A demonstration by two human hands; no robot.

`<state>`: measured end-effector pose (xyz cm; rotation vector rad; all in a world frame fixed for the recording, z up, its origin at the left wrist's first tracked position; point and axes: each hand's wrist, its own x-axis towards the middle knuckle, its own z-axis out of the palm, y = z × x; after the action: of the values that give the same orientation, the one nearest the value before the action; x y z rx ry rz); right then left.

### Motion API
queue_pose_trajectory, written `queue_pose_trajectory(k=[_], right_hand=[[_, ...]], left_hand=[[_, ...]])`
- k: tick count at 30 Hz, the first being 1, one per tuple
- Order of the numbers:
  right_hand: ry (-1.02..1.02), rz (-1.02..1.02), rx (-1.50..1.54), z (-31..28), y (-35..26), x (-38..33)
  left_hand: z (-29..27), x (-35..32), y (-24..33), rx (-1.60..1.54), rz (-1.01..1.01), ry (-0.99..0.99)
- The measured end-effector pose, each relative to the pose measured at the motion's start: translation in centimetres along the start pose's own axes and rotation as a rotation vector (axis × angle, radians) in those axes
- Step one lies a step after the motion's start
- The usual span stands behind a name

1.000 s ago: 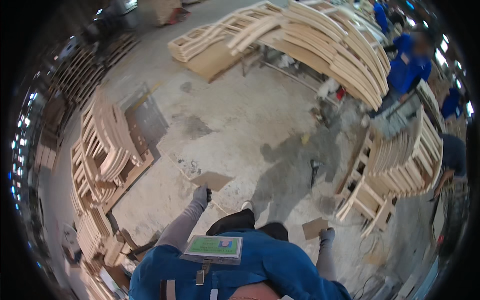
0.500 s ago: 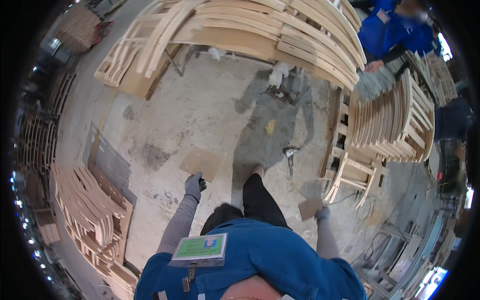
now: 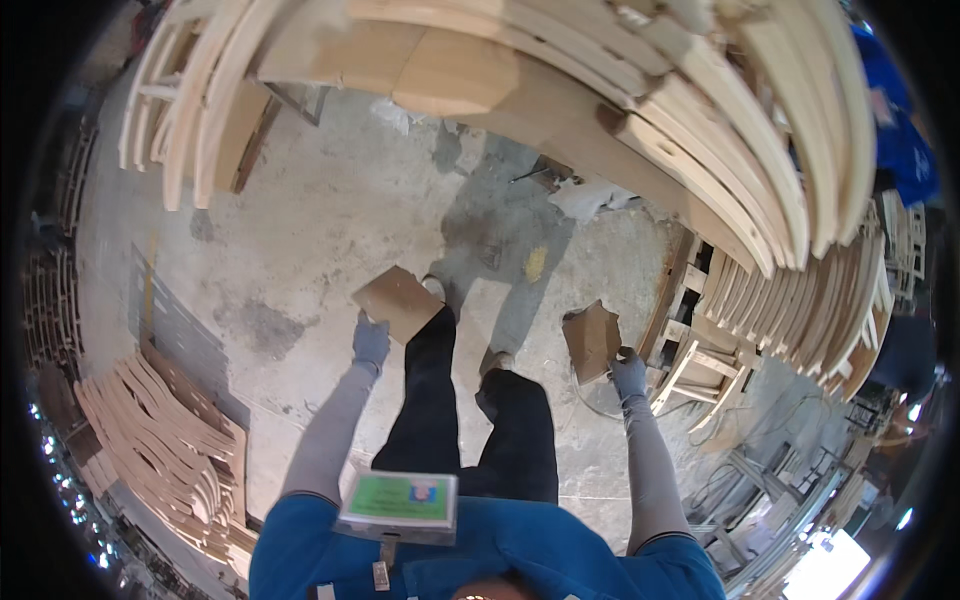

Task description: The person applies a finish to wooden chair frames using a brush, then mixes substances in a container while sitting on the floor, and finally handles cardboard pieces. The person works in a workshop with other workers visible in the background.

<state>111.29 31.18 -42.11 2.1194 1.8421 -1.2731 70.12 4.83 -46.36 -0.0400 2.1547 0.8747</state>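
Observation:
My left hand [image 3: 371, 341], in a grey glove, is closed on the edge of a flat brown sheet [image 3: 398, 303], roughly square, held out above the floor before my legs. On the other side, my right hand [image 3: 628, 375], gloved too, grips a second brown sheet [image 3: 590, 340] with uneven edges. Whether the sheets are cardboard or sandpaper I cannot tell. Ahead stands a bench [image 3: 450, 80] covered with brown board, on which long curved pale wooden parts [image 3: 720, 130] are piled.
A slatted wooden frame [image 3: 700, 375] leans by a stack of curved wooden pieces [image 3: 790, 300] at the right. More curved parts [image 3: 160, 430] are stacked at the left. White crumpled plastic [image 3: 592, 197] lies under the bench. A person in blue [image 3: 905, 150] is at the far right.
I have come nearer to the bench and its wooden parts. My right hand has moved forward and raised its sheet; the left sheet has tilted. The tool on the floor no longer shows.

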Motion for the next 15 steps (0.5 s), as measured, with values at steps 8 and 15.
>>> queue_pose_trajectory(k=[8,15], right_hand=[[-0.065,-0.127,-0.196,11.8,0.8,17.4],[-0.208,-0.114,-0.05,20.3,-0.8,31.3]], left_hand=[[7.8,21.5,1.0,0.423,0.29,-0.065],[15.7,37.6,0.5,0.678,0.475,0.001]])
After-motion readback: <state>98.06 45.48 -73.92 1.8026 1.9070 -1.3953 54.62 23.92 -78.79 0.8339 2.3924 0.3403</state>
